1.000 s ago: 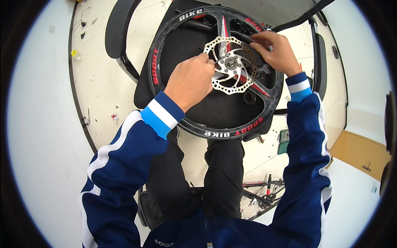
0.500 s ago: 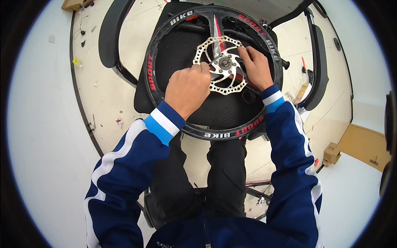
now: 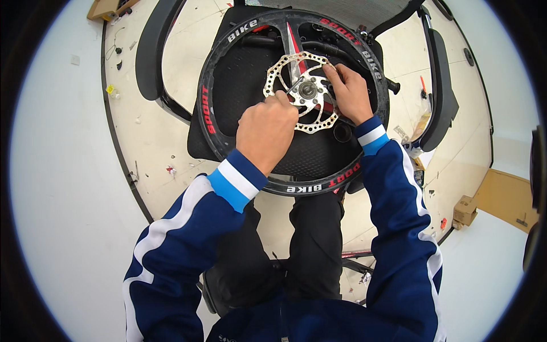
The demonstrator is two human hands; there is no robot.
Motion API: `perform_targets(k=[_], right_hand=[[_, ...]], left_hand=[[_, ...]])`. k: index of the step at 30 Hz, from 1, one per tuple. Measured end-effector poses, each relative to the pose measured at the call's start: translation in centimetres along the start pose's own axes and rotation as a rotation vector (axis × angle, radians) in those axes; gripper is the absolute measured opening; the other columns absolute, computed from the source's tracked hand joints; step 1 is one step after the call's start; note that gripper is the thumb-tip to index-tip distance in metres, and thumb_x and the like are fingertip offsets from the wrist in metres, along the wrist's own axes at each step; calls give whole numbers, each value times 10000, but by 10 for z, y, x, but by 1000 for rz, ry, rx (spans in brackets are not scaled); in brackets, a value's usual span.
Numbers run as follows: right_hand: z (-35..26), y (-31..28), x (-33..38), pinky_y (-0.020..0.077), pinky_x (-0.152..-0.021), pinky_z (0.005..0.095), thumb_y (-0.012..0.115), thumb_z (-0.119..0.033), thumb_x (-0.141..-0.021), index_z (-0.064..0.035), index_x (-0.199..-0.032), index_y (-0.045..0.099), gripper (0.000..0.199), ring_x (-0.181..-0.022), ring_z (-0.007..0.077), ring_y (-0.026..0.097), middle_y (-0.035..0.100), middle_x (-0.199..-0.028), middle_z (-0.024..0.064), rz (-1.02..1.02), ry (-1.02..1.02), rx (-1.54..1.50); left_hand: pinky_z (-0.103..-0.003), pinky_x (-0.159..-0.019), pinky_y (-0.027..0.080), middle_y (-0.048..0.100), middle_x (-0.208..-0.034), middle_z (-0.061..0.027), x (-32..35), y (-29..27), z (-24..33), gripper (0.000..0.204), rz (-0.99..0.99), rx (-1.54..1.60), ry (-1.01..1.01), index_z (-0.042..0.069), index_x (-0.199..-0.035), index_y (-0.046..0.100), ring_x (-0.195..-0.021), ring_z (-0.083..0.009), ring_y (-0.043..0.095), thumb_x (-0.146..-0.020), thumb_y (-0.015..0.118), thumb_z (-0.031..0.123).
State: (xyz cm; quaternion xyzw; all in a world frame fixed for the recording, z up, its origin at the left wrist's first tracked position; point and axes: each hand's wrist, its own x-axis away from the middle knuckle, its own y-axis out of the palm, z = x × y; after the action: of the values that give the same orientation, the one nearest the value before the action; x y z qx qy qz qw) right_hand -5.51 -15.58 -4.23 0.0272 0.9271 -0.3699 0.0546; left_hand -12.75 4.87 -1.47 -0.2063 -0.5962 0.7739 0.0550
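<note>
A black bicycle wheel (image 3: 206, 74) with thick spokes and red and white lettering lies flat in front of me. At its hub (image 3: 307, 89) sits a silver disc brake rotor (image 3: 276, 69) with a drilled, wavy rim, held by several bolts. My left hand (image 3: 266, 130) is closed around a thin dark hex key (image 3: 294, 86), whose visible end reaches a bolt beside the hub; the rest is hidden in the fingers. My right hand (image 3: 353, 96) pinches the rotor's right edge between thumb and fingers.
The wheel rests on the black seat (image 3: 310, 162) of an office chair with armrests (image 3: 152, 54) on both sides. A black handlebar grip (image 3: 393, 86) pokes out behind the wheel. Small scraps lie on the tiled floor, and a cardboard box (image 3: 465, 210) stands at right.
My left hand has swung slightly right and toward me, with the hex key still in it. My right hand keeps its place on the rotor. The whole view has shifted a little.
</note>
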Motion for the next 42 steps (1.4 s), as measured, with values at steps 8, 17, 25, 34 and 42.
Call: perform_targets(k=[8, 17, 25, 34, 42], right_hand=[[-4, 1, 1, 446, -593, 396, 610, -359, -949, 60, -848, 638, 431, -585, 335, 573, 597, -684, 229, 5, 35, -47], [2, 8, 5, 430, -582, 434, 605, -367, -954, 48, -815, 611, 437, -618, 416, 560, 581, -687, 253, 17, 51, -53], [7, 16, 10, 374, -548, 384, 583, -348, -988, 56, -807, 569, 443, -554, 221, 428, 525, -631, 190, 84, -13, -77], [-2, -18, 3, 480, -620, 449, 595, -396, -955, 55, -823, 667, 475, -620, 410, 618, 620, -675, 242, -51, 5, 62], [-51, -37, -9, 529, -675, 330, 689, -139, -858, 9, -982, 723, 197, -724, 252, 680, 720, -876, 159, -207, -385, -8]], left_hand=[[-362, -542, 548, 637, -690, -168, -4, -12, 9, 99, -29, -66, 4, -12, -817, 573, -592, -297, 672, -738, 631, 1], [-403, -565, 562, 631, -603, -195, -8, -7, 46, 98, 42, 98, -58, -39, -784, 589, -576, -348, 679, -760, 635, 45], [-421, -618, 568, 658, -754, -216, -13, 2, 59, 88, 24, 221, -134, -21, -696, 648, -676, -348, 697, -775, 632, 14], [-500, -621, 534, 628, -668, -241, -6, -7, 13, 176, -13, 250, -156, -11, -767, 668, -658, -430, 645, -879, 597, 104], [-468, -543, 468, 611, -642, -220, 1, 3, 2, 155, 57, 475, -122, -18, -809, 654, -594, -389, 625, -889, 628, 112]])
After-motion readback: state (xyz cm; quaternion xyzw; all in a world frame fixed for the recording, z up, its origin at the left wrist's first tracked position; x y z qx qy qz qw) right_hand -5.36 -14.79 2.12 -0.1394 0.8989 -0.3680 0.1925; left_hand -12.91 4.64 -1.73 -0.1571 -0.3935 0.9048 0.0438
